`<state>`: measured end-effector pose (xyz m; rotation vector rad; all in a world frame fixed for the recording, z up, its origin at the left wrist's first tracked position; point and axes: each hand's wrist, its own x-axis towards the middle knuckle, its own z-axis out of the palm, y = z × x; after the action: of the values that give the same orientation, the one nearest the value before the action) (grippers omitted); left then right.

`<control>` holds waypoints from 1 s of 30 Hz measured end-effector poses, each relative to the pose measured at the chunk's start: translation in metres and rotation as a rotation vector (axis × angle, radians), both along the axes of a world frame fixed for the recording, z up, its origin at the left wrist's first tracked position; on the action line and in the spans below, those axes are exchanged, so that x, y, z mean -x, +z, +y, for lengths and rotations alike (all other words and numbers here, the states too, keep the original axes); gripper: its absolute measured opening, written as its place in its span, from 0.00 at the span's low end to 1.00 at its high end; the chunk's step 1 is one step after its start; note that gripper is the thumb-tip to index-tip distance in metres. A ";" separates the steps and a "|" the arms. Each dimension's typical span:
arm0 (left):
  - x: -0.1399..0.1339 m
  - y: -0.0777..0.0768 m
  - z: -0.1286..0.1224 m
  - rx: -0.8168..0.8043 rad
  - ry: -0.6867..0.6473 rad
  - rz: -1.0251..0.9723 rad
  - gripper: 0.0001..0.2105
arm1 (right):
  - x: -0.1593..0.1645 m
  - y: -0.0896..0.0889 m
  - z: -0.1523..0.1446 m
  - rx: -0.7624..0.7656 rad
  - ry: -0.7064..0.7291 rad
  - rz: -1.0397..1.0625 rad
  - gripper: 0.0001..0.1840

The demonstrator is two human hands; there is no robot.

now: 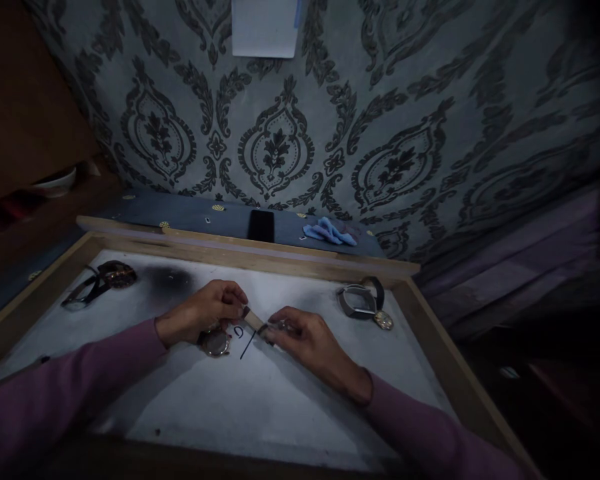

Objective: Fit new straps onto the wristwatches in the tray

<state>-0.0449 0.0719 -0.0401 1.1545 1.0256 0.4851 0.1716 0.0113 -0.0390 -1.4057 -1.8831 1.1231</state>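
A short beige watch strap [255, 321] with dark ends is stretched between my two hands over the white tray floor. My left hand [211, 309] pinches its upper left end, fingertips closed. At the lower right end, my right hand [305, 337] grips the strap near what looks like a buckle, partly hidden by the fingers. Just below my left hand lies a round watch case [217, 344], partly covered by that hand. Between the hands, a small dark loop [238, 331] and a thin dark stick-like piece [247, 345] rest on the white surface.
A wooden frame [250, 253] borders the tray. Dark-strapped watches [117, 274] lie at left; a metal-cased watch [356, 301] and a small round gold watch [383, 321] lie at right. Behind the frame are a black phone [261, 226] and a blue cloth [329, 231].
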 end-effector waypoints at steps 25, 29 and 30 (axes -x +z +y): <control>-0.013 0.023 -0.030 0.016 0.022 -0.039 0.17 | 0.029 0.003 -0.015 0.262 -0.072 0.479 0.21; -0.013 0.023 -0.030 0.013 0.028 -0.038 0.18 | 0.029 -0.001 -0.016 0.246 -0.078 0.484 0.21; -0.013 0.023 -0.030 0.013 0.031 -0.038 0.18 | 0.029 -0.001 -0.016 0.246 -0.079 0.486 0.21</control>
<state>-0.0320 0.0415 -0.0174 1.1153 1.0140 0.5220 0.1427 -0.0047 -0.0398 -1.1787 -1.3721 1.5336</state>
